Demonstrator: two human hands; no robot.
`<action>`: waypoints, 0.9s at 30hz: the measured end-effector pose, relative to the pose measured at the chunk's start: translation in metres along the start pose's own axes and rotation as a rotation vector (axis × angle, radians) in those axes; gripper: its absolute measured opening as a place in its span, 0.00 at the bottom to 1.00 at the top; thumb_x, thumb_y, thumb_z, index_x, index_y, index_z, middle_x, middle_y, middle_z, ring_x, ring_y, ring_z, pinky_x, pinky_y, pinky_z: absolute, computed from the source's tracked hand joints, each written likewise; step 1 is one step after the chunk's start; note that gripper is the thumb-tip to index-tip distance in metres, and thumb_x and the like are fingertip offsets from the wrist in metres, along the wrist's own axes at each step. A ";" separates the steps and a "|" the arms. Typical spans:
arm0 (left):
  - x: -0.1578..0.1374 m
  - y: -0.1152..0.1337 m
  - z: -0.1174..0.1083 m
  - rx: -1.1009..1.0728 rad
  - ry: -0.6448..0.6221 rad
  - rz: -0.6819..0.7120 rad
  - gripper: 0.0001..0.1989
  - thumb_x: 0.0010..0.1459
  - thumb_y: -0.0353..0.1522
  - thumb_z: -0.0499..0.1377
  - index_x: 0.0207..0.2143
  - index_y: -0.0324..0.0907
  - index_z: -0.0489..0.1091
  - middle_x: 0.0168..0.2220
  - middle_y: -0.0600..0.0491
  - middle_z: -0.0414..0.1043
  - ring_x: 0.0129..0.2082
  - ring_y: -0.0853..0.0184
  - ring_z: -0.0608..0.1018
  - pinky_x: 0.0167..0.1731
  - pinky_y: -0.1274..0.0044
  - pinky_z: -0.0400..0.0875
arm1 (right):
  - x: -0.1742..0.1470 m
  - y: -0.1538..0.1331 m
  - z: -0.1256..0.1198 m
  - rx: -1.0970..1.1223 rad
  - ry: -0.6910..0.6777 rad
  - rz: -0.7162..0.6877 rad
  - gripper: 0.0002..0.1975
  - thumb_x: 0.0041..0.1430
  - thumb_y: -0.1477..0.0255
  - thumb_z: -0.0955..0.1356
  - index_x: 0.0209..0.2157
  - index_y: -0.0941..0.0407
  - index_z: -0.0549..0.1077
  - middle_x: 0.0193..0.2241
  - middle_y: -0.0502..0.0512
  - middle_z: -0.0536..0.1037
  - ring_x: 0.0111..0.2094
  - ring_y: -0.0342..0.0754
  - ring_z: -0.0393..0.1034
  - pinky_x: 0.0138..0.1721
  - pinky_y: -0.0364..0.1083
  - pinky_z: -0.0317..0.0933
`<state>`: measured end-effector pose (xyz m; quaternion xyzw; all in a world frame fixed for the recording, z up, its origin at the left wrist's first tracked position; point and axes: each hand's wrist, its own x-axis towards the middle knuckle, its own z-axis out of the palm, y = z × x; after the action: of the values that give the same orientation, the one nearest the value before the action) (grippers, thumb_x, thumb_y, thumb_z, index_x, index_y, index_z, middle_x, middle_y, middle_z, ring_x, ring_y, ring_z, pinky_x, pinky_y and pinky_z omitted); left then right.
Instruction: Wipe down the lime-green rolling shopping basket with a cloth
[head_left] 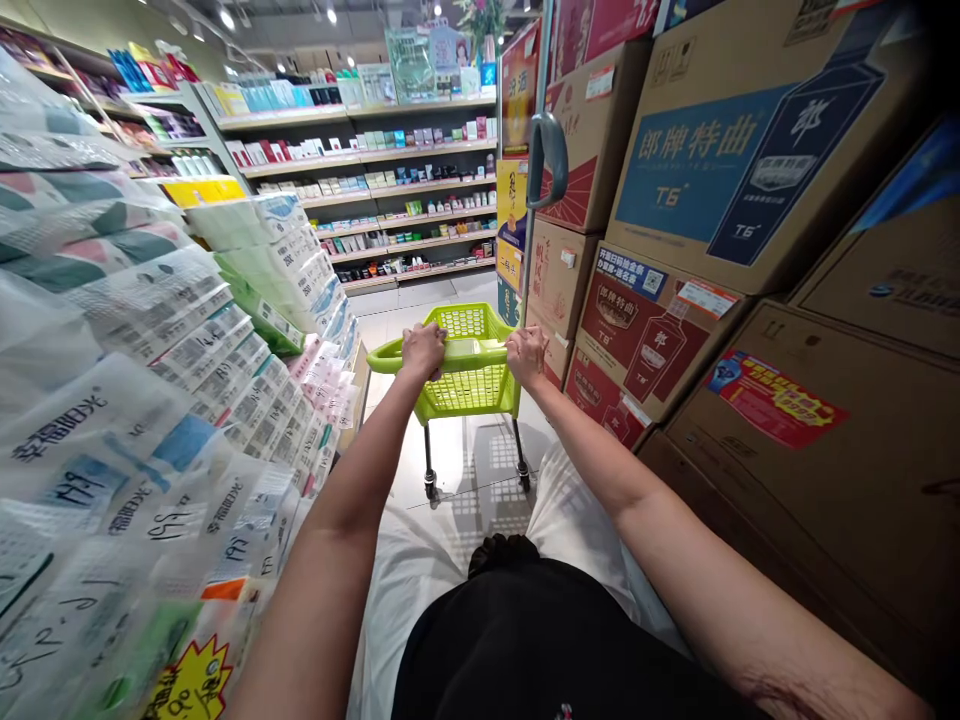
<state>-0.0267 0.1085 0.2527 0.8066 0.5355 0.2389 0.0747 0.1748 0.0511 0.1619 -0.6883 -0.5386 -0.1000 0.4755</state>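
A lime-green shopping cart (469, 393) stands on the floor straight ahead of me, its lattice basket carried on dark legs with small wheels. My left hand (424, 350) is closed around the left part of its handle. Further right, my right hand (527, 354) grips the handle's right end. Both arms reach forward, one on each side of my black top. The part of the basket floor that shows holds nothing I can make out.
Wrapped tissue packs (172, 330) are piled high along the left. Stacked cardboard cartons (675, 200) wall in the right, beside a post with a grey handle (548, 160). Ahead, shelves (375, 156) of small boxed goods stand across a tiled floor (401, 298).
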 end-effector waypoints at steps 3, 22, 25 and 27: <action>0.002 0.008 0.001 0.012 -0.022 0.037 0.12 0.68 0.35 0.54 0.41 0.41 0.77 0.43 0.39 0.75 0.49 0.47 0.71 0.49 0.56 0.68 | -0.001 -0.002 0.003 -0.030 0.016 0.021 0.12 0.61 0.76 0.62 0.24 0.54 0.69 0.37 0.59 0.78 0.49 0.58 0.64 0.55 0.58 0.53; -0.073 0.023 0.053 -0.012 0.359 0.245 0.18 0.70 0.26 0.49 0.52 0.48 0.76 0.55 0.44 0.75 0.53 0.54 0.72 0.51 0.62 0.69 | -0.004 0.010 0.013 -0.021 0.093 -0.053 0.15 0.63 0.74 0.60 0.22 0.54 0.68 0.34 0.58 0.78 0.45 0.56 0.65 0.52 0.55 0.54; -0.097 0.014 0.081 -0.041 0.443 0.374 0.22 0.68 0.23 0.49 0.55 0.49 0.75 0.60 0.44 0.72 0.61 0.55 0.70 0.59 0.62 0.64 | -0.005 0.013 0.012 0.003 0.100 -0.083 0.16 0.63 0.74 0.60 0.21 0.53 0.68 0.33 0.57 0.78 0.43 0.55 0.65 0.51 0.55 0.55; -0.104 -0.002 0.086 -0.118 0.544 0.290 0.20 0.68 0.24 0.49 0.55 0.44 0.76 0.59 0.40 0.71 0.63 0.54 0.69 0.62 0.61 0.62 | -0.006 0.014 0.010 0.019 0.100 -0.101 0.17 0.64 0.74 0.59 0.21 0.53 0.69 0.32 0.56 0.78 0.42 0.55 0.65 0.52 0.55 0.55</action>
<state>-0.0204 0.0276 0.1449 0.7753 0.4005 0.4847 -0.0594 0.1805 0.0557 0.1448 -0.6497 -0.5493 -0.1530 0.5027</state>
